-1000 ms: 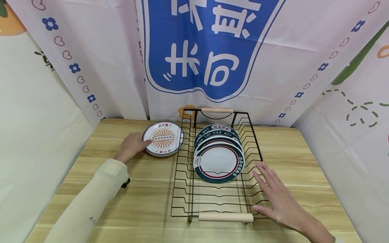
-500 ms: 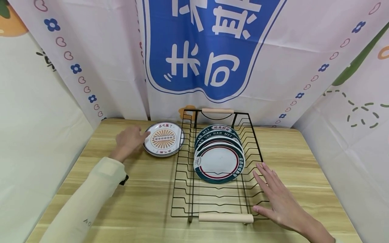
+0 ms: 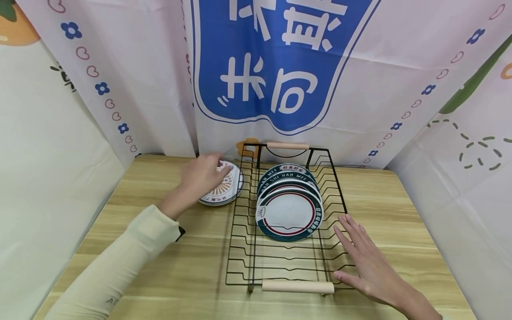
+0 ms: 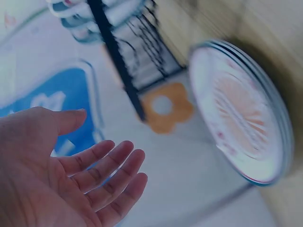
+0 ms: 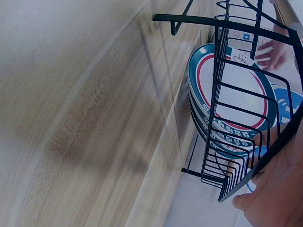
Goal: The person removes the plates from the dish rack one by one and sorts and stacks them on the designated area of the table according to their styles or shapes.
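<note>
A small stack of white plates (image 3: 221, 195) with an orange ray pattern lies on the table left of the rack. My left hand (image 3: 200, 177), blurred, is over the stack and hides much of its left part. Loosely spread fingers and an unoccupied palm appear in the left wrist view, with the plates (image 4: 241, 118) apart from the hand (image 4: 94, 170). Several green-rimmed plates (image 3: 287, 212) lean in the black wire dish rack (image 3: 298, 286). At the rack's right side, my right hand (image 3: 370, 266) touches the frame with fairly straight fingers.
The wooden table (image 3: 192, 266) extends around the rack. Behind it hangs a printed cloth (image 3: 352, 111) with a blue sign, close to the rack's back handle (image 3: 288, 146). Pale cloth walls flank both sides.
My left hand first touched the white plates' left edge, drew slightly back left, then moved right and up over the stack. The right hand, rack and green-rimmed plates stayed put.
</note>
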The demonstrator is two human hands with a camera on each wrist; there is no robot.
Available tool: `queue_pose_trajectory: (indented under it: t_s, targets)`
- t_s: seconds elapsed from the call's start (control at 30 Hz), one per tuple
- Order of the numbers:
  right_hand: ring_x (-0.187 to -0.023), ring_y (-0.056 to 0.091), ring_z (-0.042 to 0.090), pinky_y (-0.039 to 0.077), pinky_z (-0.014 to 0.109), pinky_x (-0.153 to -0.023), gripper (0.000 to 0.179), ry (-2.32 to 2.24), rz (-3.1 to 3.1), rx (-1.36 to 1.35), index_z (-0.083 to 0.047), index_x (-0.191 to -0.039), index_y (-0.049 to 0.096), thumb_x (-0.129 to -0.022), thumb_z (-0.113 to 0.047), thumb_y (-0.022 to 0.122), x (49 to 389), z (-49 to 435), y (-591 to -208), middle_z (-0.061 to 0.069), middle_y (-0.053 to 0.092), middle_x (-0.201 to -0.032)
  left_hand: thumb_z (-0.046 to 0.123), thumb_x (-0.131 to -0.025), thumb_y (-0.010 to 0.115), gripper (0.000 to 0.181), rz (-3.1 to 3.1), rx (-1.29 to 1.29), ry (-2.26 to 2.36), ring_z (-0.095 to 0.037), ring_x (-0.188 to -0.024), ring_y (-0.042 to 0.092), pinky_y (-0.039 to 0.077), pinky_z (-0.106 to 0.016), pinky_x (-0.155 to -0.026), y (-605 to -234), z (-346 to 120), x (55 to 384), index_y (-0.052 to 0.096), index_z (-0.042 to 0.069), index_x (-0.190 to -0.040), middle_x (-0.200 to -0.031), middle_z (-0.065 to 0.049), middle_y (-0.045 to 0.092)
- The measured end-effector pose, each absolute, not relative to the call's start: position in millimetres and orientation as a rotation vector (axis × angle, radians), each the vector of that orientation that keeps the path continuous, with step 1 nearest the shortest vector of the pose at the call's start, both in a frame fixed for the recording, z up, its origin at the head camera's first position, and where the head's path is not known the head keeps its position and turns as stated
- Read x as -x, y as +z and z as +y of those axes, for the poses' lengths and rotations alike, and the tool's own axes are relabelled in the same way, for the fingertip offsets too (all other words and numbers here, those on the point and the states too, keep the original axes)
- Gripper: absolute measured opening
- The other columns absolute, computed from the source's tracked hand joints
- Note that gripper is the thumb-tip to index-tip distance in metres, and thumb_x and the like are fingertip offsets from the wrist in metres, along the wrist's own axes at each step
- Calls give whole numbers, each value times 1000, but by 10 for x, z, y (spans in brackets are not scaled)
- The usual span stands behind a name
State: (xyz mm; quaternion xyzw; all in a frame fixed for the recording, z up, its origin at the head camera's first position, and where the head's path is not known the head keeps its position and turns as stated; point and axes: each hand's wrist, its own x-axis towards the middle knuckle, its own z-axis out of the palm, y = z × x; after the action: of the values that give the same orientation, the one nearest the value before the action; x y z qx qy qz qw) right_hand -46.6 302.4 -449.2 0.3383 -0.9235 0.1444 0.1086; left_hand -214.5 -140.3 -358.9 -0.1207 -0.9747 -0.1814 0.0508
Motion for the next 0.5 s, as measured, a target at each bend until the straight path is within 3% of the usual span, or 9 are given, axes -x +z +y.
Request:
queue_pose_trajectory:
  t_s: [0.13, 0.33, 0.5]
  targets:
    - [-161, 14, 43, -3, 37, -132, 99, 429, -2717, -995, 6, -160, 36, -92, -57, 70, 468, 3023, -4496, 22, 18, -174, 44, -102, 71, 40, -2937, 494, -528, -29, -82, 74, 58, -43, -60, -3459, -1148, 2019, 73, 11, -123, -109, -9, 78]
    - [-160, 14, 45, -4, 36, -132, 99, 441, -2723, -992, 6, -160, 35, -92, -56, 71, 465, 3021, -4489, 25, 21, -172, 34, -101, 75, 30, -2912, 835, -549, -19, -81, 71, 58, -35, -64, -3357, -782, 1866, 75, 9, -118, -102, -5, 77]
    - [-160, 14, 45, -4, 36, -132, 101, 439, -2721, -987, 6, -160, 35, -88, -52, 75, 465, 3021, -4490, 26, 22, -172, 30, -102, 73, 24, -2892, 1076, -458, -17, -80, 71, 57, -35, -62, -3363, -541, 1814, 76, 12, -117, -106, -2, 78]
